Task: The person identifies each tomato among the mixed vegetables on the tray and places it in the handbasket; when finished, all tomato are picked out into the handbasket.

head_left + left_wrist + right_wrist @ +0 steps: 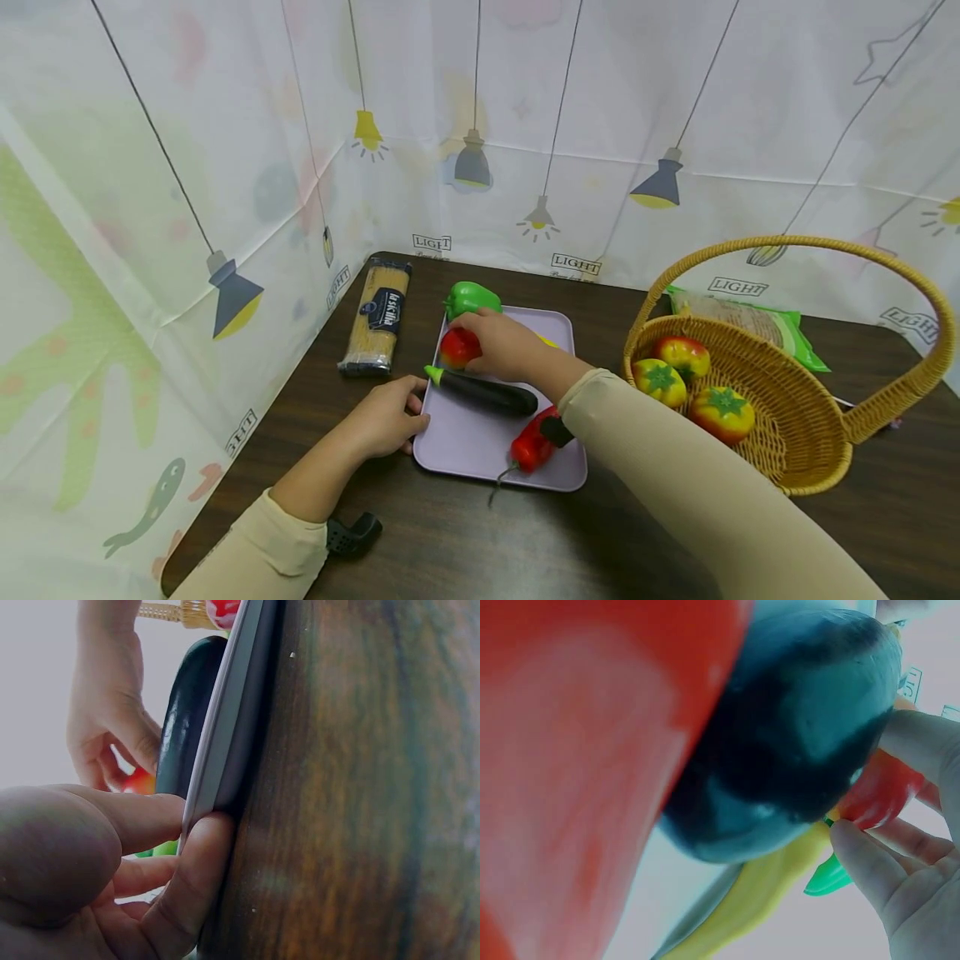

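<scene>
My left hand [388,417] pinches the left rim of a lilac tray [465,450], with fingers above and below the rim in the left wrist view. Over the tray's far left part, my right hand [504,343] holds a red fruit [456,348], red with a yellowish tinge. A green bell pepper [472,298] lies just beyond it at the far corner. Nearer me lies a dark eggplant [487,394], its green stem end over the left rim. A long red pepper [531,448] rests at the near right. Much of a banana [772,892] is hidden behind my right hand in the head view.
Right of the tray stands a wicker basket [813,433] with a tall handle, holding several red-and-yellow fruits [722,414]. Behind it lies a green-edged bag [750,321]. A pack of spaghetti [377,317] lies to the left. Printed curtains [585,150] border the dark table [480,542].
</scene>
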{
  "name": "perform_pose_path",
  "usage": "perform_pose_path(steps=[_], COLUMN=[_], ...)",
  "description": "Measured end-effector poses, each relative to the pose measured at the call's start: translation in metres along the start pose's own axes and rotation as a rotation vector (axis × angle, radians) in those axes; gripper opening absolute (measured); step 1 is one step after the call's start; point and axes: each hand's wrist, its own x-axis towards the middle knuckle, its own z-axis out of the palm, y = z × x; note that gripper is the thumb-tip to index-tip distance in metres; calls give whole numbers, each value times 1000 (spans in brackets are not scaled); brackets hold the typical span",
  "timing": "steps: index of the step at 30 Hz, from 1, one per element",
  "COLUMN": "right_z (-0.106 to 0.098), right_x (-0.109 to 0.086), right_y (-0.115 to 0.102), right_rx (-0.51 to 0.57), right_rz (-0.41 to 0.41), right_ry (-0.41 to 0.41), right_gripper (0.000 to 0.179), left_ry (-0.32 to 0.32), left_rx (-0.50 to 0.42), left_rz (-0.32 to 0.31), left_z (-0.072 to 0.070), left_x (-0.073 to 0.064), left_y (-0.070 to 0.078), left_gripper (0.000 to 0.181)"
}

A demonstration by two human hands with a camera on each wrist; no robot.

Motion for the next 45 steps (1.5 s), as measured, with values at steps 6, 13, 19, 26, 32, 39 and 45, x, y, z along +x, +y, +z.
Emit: perform_pose_path(steps=[6,13,19,26,32,39,45], right_z=[-7,-14,-21,-36,-52,-65,-73], right_x=[-9,-21,-36,-61,-85,-116,-149], right_y=[4,7,11,17,22,33,44], right_rx=[20,43,62,63,88,102,114], right_rz=[25,40,46,28,27,58,57], right_ry=[14,43,52,66,81,113,148], right_gripper=[68,66,66,69,68,67,67], left_ry=[1,15,13,12,17,22,18], left_rx=[6,-2,-3,9,7,-6,-2], left_rz=[8,12,15,12,13,14,15], left_z=[0,1,2,3,1,2,2], left_x=[-1,-2,-3,-3,-5,-5,-4], left_y=[1,0,1,1,0,-1,0], left_gripper=[50,50,50,50,50,51,51])
